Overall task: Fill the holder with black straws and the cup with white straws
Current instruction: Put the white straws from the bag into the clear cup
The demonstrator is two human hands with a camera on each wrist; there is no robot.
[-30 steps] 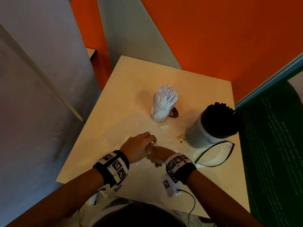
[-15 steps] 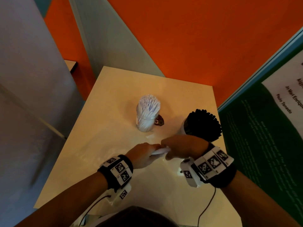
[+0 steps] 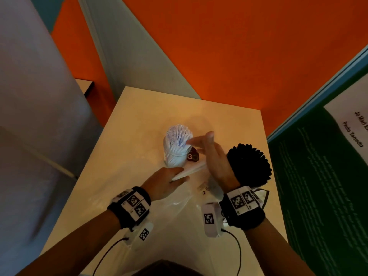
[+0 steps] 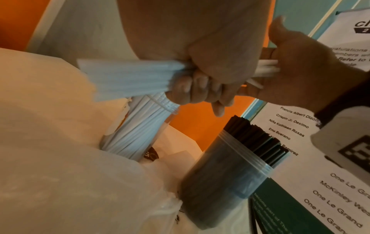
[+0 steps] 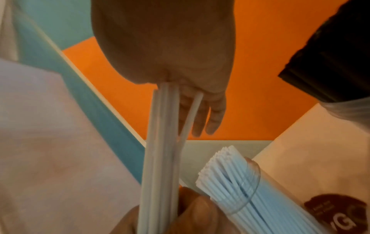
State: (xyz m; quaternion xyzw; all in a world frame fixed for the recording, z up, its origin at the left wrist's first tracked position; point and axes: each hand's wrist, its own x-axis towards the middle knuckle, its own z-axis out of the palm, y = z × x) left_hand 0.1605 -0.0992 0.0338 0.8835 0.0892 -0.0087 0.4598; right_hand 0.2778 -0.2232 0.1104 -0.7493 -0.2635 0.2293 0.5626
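A clear cup (image 3: pixel 175 156) packed with white straws (image 3: pixel 179 134) stands mid-table. To its right the translucent holder (image 4: pixel 226 182) is crammed with black straws (image 3: pixel 251 162). My left hand (image 3: pixel 169 181) grips a small bundle of white straws (image 3: pixel 191 171), fingers (image 4: pixel 200 91) curled round it, just in front of the cup. My right hand (image 3: pixel 211 154) is flat with straight fingers (image 5: pixel 210 115); its palm presses against the bundle's (image 5: pixel 160 158) far ends, between cup and holder. Its fingertips reach beside the tops of the cup's straws.
A crumpled clear plastic bag (image 3: pixel 175 206) lies on the cream table (image 3: pixel 139 120) under my wrists. A brown logo (image 3: pixel 192 156) shows by the cup's base. A green poster board (image 3: pixel 318 196) borders the table's right edge; orange wall lies behind.
Both hands rose from the plastic bag with the white straws. My right hand left its grip beside the left, spread flat and moved to the bundle's far ends near the cup.
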